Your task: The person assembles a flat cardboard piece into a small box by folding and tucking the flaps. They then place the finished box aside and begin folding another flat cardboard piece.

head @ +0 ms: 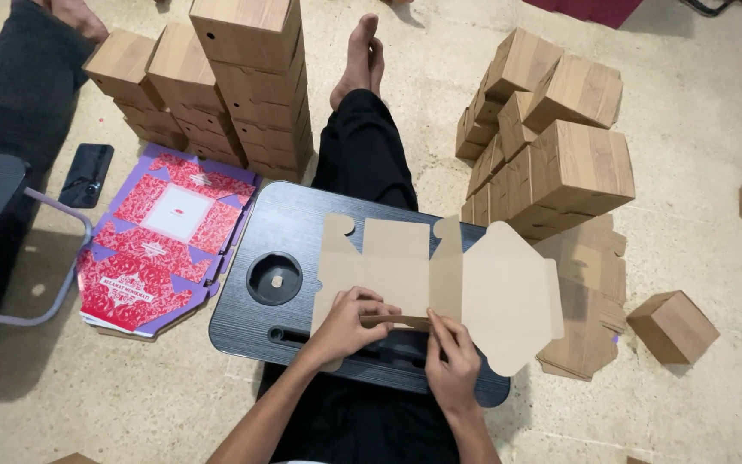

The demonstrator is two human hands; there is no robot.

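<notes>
A flat brown cardboard box blank lies unfolded on a black lap desk over my legs. My left hand presses on the blank's near left part, fingers curled over a folded edge. My right hand pinches the same near flap from the right, thumb and fingers on the fold. Both hands meet at the blank's front edge.
Folded brown boxes are stacked at the back left and piled at the right. Flat red-and-purple printed blanks lie left of the desk, flat brown blanks to the right. A phone and another person's dark-clothed leg are far left.
</notes>
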